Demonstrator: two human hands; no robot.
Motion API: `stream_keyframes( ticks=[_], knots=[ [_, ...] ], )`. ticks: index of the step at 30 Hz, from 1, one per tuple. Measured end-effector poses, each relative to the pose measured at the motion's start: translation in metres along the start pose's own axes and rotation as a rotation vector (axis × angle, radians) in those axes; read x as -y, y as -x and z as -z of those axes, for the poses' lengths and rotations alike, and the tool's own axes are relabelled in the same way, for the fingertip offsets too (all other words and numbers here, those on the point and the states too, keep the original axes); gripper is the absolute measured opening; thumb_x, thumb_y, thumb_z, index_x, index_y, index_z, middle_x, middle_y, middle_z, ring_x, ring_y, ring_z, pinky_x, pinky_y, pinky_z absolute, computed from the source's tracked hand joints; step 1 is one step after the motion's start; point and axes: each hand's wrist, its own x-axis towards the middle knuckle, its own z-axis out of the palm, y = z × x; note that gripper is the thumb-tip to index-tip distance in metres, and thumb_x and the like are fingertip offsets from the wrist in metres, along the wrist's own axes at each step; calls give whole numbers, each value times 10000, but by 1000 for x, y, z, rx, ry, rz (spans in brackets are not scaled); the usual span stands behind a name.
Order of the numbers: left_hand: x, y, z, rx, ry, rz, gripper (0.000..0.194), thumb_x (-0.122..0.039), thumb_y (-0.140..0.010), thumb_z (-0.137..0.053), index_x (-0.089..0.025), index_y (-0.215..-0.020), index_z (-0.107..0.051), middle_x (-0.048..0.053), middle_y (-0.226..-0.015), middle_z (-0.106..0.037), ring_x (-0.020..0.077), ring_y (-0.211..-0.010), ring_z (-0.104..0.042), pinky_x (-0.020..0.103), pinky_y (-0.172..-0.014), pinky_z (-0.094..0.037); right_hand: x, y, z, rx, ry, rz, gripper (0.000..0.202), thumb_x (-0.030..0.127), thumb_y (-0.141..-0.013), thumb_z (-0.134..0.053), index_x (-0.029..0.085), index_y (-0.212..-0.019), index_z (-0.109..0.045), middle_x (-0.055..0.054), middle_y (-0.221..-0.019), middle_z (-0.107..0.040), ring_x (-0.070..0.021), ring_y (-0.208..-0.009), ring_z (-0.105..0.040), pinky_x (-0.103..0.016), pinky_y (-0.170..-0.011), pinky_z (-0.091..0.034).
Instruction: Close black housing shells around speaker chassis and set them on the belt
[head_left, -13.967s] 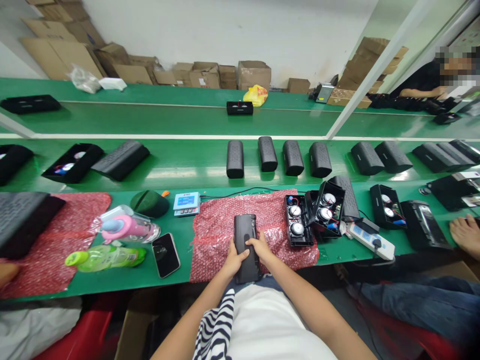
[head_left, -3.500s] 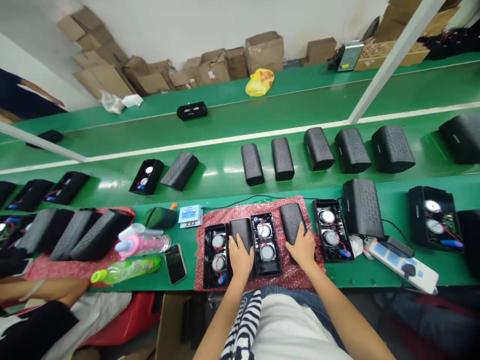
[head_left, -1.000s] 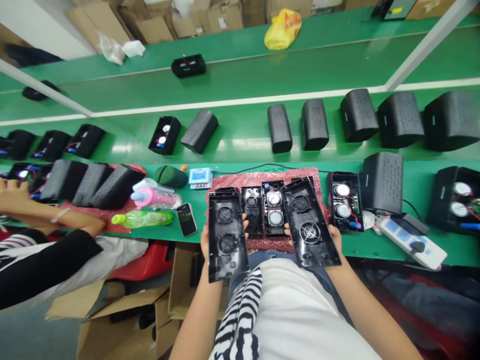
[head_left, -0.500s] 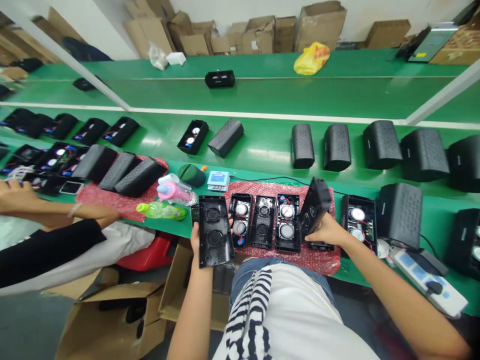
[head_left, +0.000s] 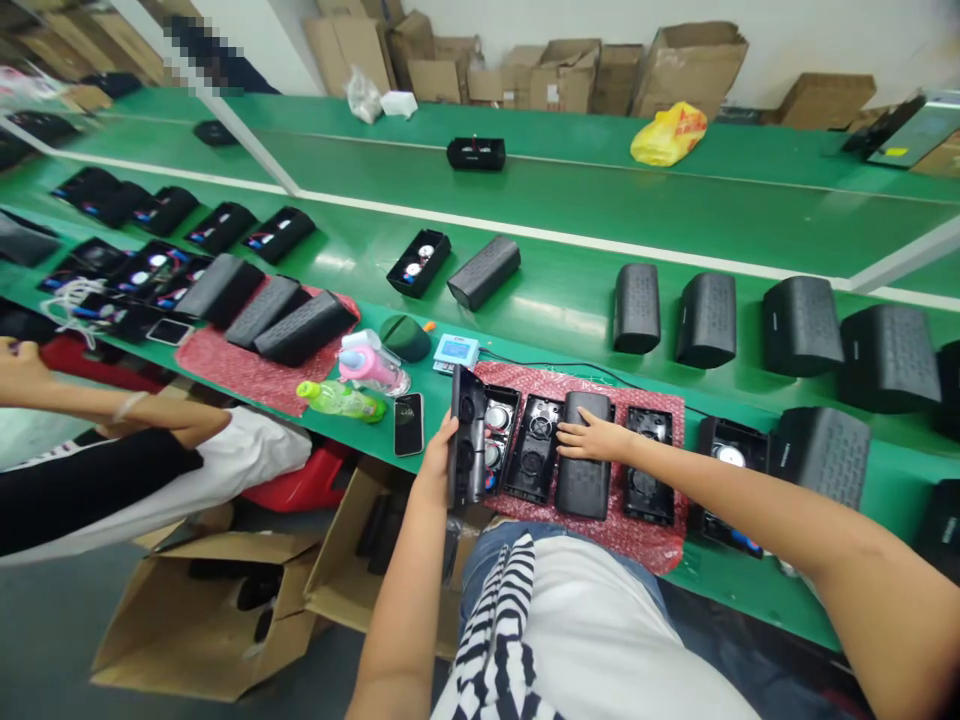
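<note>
Gripping black shell (head_left: 466,445) in left hand (head_left: 437,458), touching dark box (head_left: 585,490) with open right hand (head_left: 596,437); left of red wrap (head_left: 652,546), phone (head_left: 409,426), green bottle (head_left: 342,402).

No legible text; red print (head_left: 690,123) on yellow bag (head_left: 664,140), marks (head_left: 777,327) on black cases (head_left: 810,325) too small

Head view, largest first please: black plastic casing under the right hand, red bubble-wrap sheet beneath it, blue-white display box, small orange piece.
1. Red bubble-wrap sheet, partly covered
2. Black plastic casing
3. Blue-white display box
4. Small orange piece
</note>
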Motion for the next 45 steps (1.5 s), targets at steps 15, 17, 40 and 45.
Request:
stream_keyframes(
  ticks=[15,17,40,45],
  knots=[
    [9,-17,-10,-401,-1189,-386,894,-472,-638,-698,-251,-1417,-320,128,-1338,-458,314,-1225,-444,439,-1036,-336,-1,6,10,51,-287,-121,427,89,-886,-434,304,-1248,-506,-62,-1361,-499,-219,-1313,-381,-551,-1059,-253],
    [19,-22,-17,-404,-1468,-358,876,-507,-669,-666,-258,-1427,-304,155,-1372,-410,342,-1245,-420,466,-1023,-337,4,10,18,85,-331,-221,482,77,-872,-442,338,-1275,-486,-58,-1435,-410,-244,-1362,-293,-586,-1075,-181],
    [55,-35,-33,-520,-1830,-384,842,-606,-719,-558,-255,-1432,-280,204,-1286,-419,375,-1181,-418,492,-941,-357,89,-34,33,-78,-675,-1640,950,508,-735,-617,230,-1454,-61,-250,-1483,-54,-442,-1245,-378,-492,-960,-343],
    [55,-34,-35,-505,-1807,-352,868,-604,-719,-554,-257,-1447,-233,213,-1286,-406,381,-1141,-438,487,-901,-371,92,-41,33,-90,-618,-1650,915,476,-750,-608,229,-1454,-79,-246,-1482,-75,-448,-1256,-358,-506,-954,-339]
  ],
)
